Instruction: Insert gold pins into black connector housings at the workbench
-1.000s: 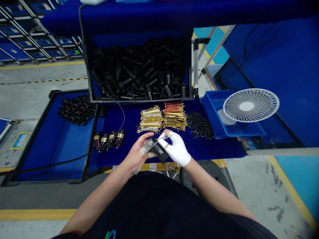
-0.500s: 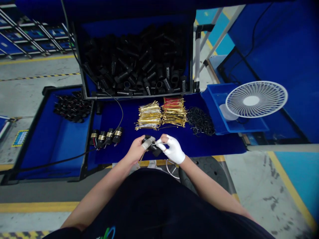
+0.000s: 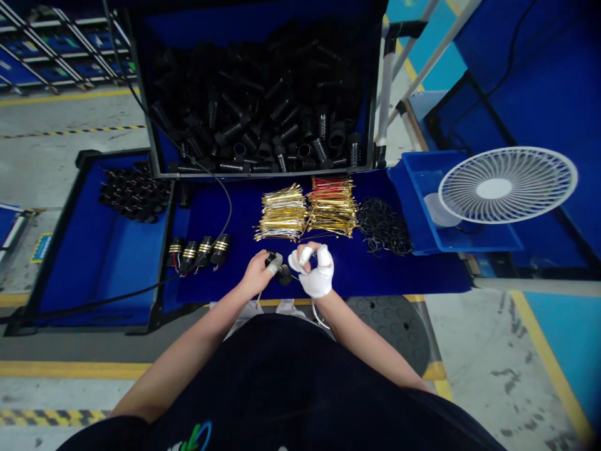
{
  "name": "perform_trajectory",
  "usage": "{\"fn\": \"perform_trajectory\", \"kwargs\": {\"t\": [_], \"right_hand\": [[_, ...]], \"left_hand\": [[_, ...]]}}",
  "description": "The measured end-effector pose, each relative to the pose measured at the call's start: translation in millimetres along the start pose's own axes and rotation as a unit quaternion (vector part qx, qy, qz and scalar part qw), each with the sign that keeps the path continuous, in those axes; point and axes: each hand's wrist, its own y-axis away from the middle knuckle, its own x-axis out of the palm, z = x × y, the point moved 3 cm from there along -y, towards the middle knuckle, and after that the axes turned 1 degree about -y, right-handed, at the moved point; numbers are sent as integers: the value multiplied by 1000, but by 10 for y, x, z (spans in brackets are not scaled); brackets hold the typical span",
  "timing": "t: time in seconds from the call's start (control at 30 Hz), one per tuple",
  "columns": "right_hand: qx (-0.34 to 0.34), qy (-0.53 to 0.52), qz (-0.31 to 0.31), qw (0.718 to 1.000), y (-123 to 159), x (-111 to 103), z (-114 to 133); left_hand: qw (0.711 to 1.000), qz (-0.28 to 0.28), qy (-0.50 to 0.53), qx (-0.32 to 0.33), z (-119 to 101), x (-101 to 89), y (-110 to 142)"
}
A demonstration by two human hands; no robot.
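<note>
My left hand (image 3: pixel 256 274), with a pale wrap on one finger, grips a small black connector body (image 3: pixel 278 270), partly hidden by the fingers. My right hand (image 3: pixel 315 273), in a white glove with taped fingertips, pinches close beside it. A thin wire (image 3: pixel 292 274) seems to run between them, though it is hard to make out. Just left of my hands lies a row of several finished black connectors with gold bands (image 3: pixel 197 250). Bundles of gold-coloured wires (image 3: pixel 282 214) lie above my hands, and red-tipped ones (image 3: pixel 331 203) lie beside those.
A black-edged bin of black threaded housings (image 3: pixel 253 106) stands at the far side of the blue bench (image 3: pixel 375 275). Black rubber rings (image 3: pixel 382 225) lie right of the wires. A blue tray (image 3: pixel 417 181) and a white fan (image 3: pixel 507 185) stand at right. A black cable crosses the bench at left.
My hands have drawn closer together and turned the black connector, so less of it shows. The whole view has tilted, shifting the bench lower and the bin further into the picture.
</note>
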Motion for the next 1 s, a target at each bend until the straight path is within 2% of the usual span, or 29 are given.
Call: {"fn": "perform_trajectory", "kwargs": {"t": [0.2, 0.27, 0.33, 0.37, 0.43, 0.5, 0.6, 0.63, 0.7, 0.77, 0.83, 0.87, 0.9, 0.93, 1.0], "right_hand": [[-39, 65, 66, 995, -77, 227, -75], [-55, 128, 116, 983, -71, 307, -29], [-82, 198, 188, 959, -40, 312, 47], [-99, 242, 208, 942, -32, 268, 91], [-136, 361, 200, 901, -69, 90, 176], [-150, 501, 145, 840, -187, -154, 227], [-98, 658, 94, 740, -417, -462, 181], [-79, 683, 91, 720, -476, -521, 144], [-62, 698, 99, 706, -539, -566, 76], [-71, 687, 105, 716, -541, -556, 60], [-91, 674, 94, 727, -517, -545, 132], [-106, 650, 70, 749, -506, -550, 214], [-123, 603, 31, 787, -498, -566, 324], [-134, 530, -15, 838, -493, -592, 450], [-121, 323, -81, 935, -484, -637, 692]], "left_hand": [[999, -17, 34, -33, 159, 7, -88], [997, -18, 55, -48, 162, 7, -101], [994, -15, 82, -65, 131, -9, -85], [992, -12, 98, -75, 109, -23, -65], [985, 0, 137, -101, 58, -59, -3], [976, 19, 177, -129, 2, -90, 67], [954, 29, 249, -164, -90, -104, 133], [943, 27, 280, -178, -121, -95, 139], [913, 25, 348, -212, -179, -61, 135], [875, 26, 421, -238, -240, -35, 126], [825, 23, 504, -256, -298, -46, 129], [797, 22, 543, -263, -325, -67, 140], [772, 25, 575, -270, -351, -93, 156], [752, 31, 598, -275, -377, -122, 176], [736, 41, 619, -273, -431, -171, 217]]}}
